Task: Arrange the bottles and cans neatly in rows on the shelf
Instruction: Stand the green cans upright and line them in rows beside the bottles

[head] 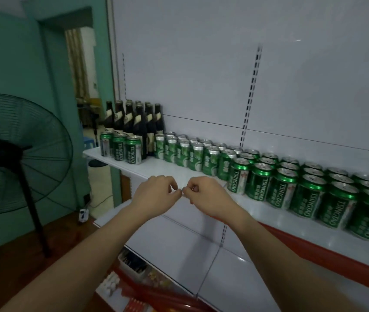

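A white shelf (156, 168) carries green Tsingtao cans (282, 185) in rows running from the middle to the right edge. Paler green cans (183, 153) continue the rows toward the left. Three more green cans (120, 148) stand at the shelf's left end, in front of several dark bottles (134, 120). My left hand (154, 191) and my right hand (203, 195) hover in front of the shelf's front edge, fingers curled, fingertips nearly touching each other. Neither hand holds a can or a bottle.
A black standing fan (12, 158) is on the left over a wooden floor. A lower shelf (235, 266) with a red edge strip sits below, with small packaged goods (131, 264) underneath. A doorway (82, 70) opens behind the shelf's left end.
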